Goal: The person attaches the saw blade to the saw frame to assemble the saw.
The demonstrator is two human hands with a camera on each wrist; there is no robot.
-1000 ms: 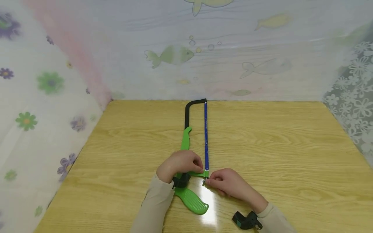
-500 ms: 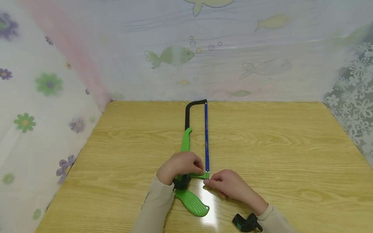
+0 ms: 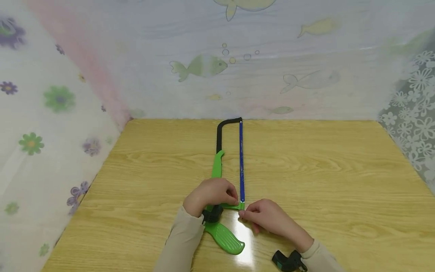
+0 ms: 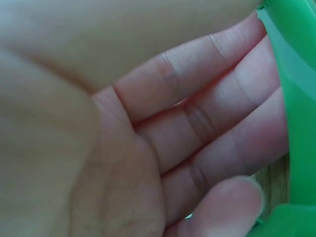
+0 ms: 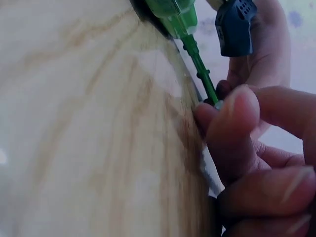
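A hacksaw (image 3: 216,166) lies flat on the table, with a black front bow, a green frame and a green grip (image 3: 225,240) towards me. Its blue blade (image 3: 241,162) runs along the right side. My left hand (image 3: 211,192) holds the green frame at its near crosspiece; in the left wrist view its curled fingers meet the green plastic (image 4: 298,113). At the blade's near end, my right hand (image 3: 270,216) pinches the wing nut between thumb and forefinger. Those fingertips hide the nut. The right wrist view has the green crosspiece (image 5: 200,64) leading to them.
The wood-grain table (image 3: 323,162) extends around the saw. A fish-patterned sheet (image 3: 255,83) stands at the back edge, a flowered one (image 3: 61,132) on the left. Black camera mounts (image 3: 288,260) sit at both wrists.
The wing nut, visible at the right fingertips a second ago, is now covered by them. The right fingers have shifted slightly around it. The left hand stays on the frame.
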